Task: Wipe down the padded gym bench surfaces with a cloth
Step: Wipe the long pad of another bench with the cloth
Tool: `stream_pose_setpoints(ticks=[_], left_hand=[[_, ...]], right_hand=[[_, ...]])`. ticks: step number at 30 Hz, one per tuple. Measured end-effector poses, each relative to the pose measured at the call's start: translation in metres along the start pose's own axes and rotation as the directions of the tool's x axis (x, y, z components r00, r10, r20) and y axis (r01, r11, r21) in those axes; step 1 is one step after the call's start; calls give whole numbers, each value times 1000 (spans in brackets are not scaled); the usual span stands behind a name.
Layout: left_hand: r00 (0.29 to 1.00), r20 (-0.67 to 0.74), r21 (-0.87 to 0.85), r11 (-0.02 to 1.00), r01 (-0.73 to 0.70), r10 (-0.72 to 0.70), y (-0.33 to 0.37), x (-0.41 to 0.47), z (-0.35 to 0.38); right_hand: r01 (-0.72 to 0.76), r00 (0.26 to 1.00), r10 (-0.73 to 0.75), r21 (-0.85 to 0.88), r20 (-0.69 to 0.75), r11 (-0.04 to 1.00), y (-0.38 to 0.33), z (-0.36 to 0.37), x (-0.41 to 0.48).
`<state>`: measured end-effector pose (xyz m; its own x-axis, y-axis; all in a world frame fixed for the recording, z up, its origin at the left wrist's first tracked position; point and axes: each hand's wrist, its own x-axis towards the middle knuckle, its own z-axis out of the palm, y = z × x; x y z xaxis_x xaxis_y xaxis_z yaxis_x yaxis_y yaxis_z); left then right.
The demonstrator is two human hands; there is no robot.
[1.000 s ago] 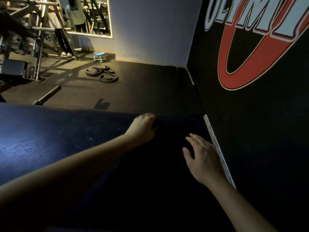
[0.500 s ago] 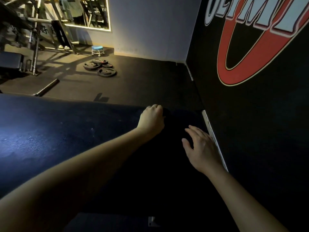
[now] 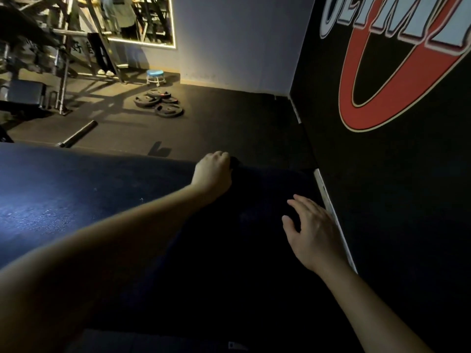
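Padded bench surface [image 3: 76, 194] is seen dark, lit only at its left. Left hand [image 3: 212, 171] is placed at the pad's far edge, fingers curled round a dark cloth [image 3: 235, 163] barely made out in shadow. Right hand [image 3: 311, 233] is laid flat on the pad beside the black wall [image 3: 395, 200], fingers straight and slightly spread. Weight plates [image 3: 160, 103] are piled on the floor beyond.

Dim gym scene. A cold bluish glare lands on the padded bench [image 3: 51, 205] to my left, while its right side sinks into near black. Warm light reaches the far floor [image 3: 216, 118], where a rack [image 3: 63, 72] throws long shadows. Lines bow at the edges, and my left forearm [image 3: 102, 250] looks soft.
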<state>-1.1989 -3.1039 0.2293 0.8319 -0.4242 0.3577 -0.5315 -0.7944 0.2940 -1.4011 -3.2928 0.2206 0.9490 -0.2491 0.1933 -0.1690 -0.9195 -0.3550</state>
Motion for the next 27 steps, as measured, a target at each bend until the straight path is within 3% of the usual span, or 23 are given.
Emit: stream_pose_setpoints(ticks=[3,5,8,11,14,17,20,24,25,27], left_hand=[[987,90,-147,982,-120,134,49,-49,-6],[923,197,-267,924,-273,329,74,-99,-27],[830,201,-361,827,-431,521,64,-157,-54],[899,161,-201,905,-374,407,24,-128,-57],[989,101,-16,994,-109,110,-4,-50,-44],[995,90,-76,997,-24,31,20,-20,-15],[965,160,-249,954,-166,210,90,-58,-7],[787,261,-431,797,-424,560,94,-146,-43],[777,273,-420,797,-434,567,81,-153,-51],[837,255,-305,862,-405,483,55,-135,-54]], right_hand=[[7,1000,-7,29,-4,1000,3,1,3],[-1,1000,2,53,-14,999,3,2,3],[-6,1000,8,50,-29,999,2,2,1],[6,1000,-4,59,-27,998,2,3,3],[-7,1000,9,103,-20,995,2,0,2],[-56,998,63,224,-24,973,2,-4,2],[-131,983,170,404,-62,905,7,-5,2],[-165,972,226,523,-55,836,13,-5,-3],[-163,974,221,515,-53,841,14,-5,-3],[-177,974,224,500,-36,848,14,-5,-2]])
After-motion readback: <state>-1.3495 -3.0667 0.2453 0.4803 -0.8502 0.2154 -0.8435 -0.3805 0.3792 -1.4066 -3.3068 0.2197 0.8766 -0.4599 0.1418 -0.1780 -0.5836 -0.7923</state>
